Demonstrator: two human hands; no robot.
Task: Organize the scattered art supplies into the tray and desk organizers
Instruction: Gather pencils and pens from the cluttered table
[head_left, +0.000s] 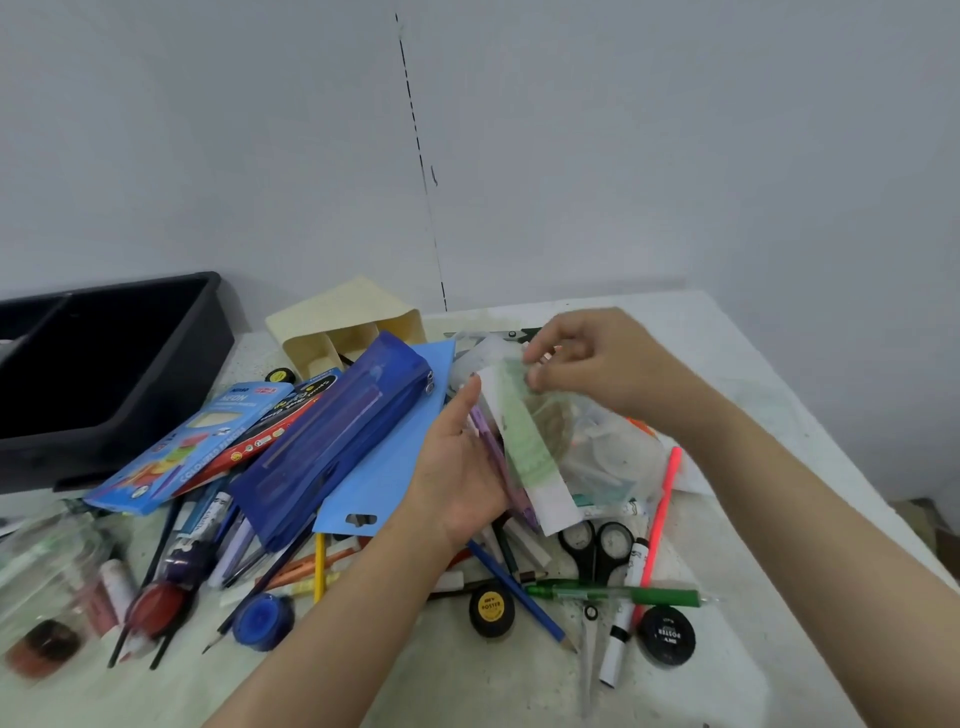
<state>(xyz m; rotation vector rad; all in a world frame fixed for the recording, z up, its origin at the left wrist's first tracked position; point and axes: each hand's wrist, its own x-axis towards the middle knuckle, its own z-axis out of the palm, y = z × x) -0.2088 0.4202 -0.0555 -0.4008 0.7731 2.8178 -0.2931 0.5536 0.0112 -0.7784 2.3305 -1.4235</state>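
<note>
My left hand (460, 475) lies palm up under a bunch of flat things: a green ruler in a white sleeve (527, 441) and purple pens (498, 457). My right hand (597, 364) pinches the top end of that ruler sleeve, above a clear plastic bag (608, 457) of small supplies. A black tray (104, 353) stands at the back left. A cream desk organizer (345, 322) lies tipped on its side behind the pile. Pencils, pens, markers and paint pots are scattered over the white table (467, 686).
A blue mesh pencil case (337, 441) lies on blue card (400, 452), beside coloured-pencil boxes (192, 441). Black scissors (597, 545), a green pen (618, 595), a neon pink pen (657, 525) and poster-paint pots (666, 635) lie in front. Clear jars (47, 582) stand at left.
</note>
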